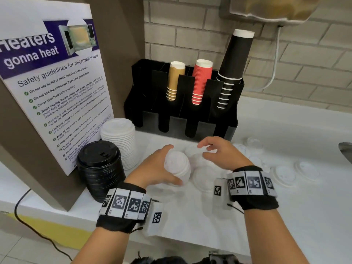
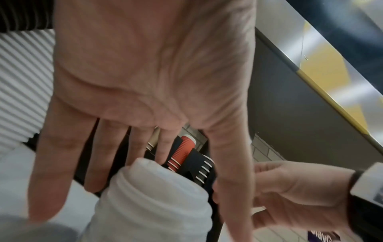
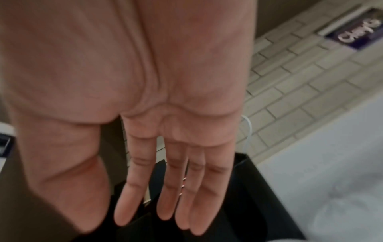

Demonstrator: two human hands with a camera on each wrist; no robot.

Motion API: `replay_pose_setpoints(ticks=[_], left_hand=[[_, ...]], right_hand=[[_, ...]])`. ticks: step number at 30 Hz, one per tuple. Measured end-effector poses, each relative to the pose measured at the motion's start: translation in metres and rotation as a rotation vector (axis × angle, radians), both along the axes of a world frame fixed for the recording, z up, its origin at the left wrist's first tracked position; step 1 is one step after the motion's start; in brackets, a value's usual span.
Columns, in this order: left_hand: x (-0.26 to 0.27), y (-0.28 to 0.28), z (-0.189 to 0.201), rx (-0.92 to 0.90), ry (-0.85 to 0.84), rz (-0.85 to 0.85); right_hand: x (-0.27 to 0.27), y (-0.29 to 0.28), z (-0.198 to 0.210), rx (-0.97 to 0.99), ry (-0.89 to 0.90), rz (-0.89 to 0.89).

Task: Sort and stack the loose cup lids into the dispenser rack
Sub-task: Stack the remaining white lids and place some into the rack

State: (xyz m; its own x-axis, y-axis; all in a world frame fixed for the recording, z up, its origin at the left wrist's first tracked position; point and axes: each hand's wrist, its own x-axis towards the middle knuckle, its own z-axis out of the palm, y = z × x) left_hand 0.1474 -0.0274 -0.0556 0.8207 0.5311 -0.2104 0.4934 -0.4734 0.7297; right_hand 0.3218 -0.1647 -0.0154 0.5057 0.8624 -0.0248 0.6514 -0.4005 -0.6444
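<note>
My left hand (image 1: pixel 175 164) holds a tilted stack of white lids (image 1: pixel 179 162) between thumb and fingers just above the white counter (image 1: pixel 285 216). The left wrist view shows the same stack (image 2: pixel 153 196) against the palm. To its right, my right hand (image 1: pixel 206 149) hovers with relaxed fingers over more white lids (image 1: pixel 203 176) lying on the counter, gripping nothing. Its fingers (image 3: pixel 184 196) are straight in the right wrist view. The black dispenser rack (image 1: pixel 181 119) stands right behind both hands. Loose white lids (image 1: pixel 283 176) are scattered to the right.
The rack holds tan cups (image 1: pixel 175 80), red cups (image 1: pixel 202 80) and black cups (image 1: pixel 234 63). A tall white lid stack (image 1: pixel 118 138) and a black lid stack (image 1: pixel 99 168) stand at left before a microwave poster (image 1: pixel 53 88). A sink edge (image 1: pixel 344 149) shows far right.
</note>
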Motion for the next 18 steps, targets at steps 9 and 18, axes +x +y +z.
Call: replay_pose_setpoints(ticks=[9, 18], left_hand=[[0.006, -0.003, 0.000, 0.101, -0.035, 0.057], [0.009, -0.009, 0.003, 0.114, -0.037, 0.019]], right_hand=[[-0.016, -0.007, -0.030, -0.623, -0.103, 0.039], [-0.006, -0.012, -0.035, -0.508, -0.052, 0.003]])
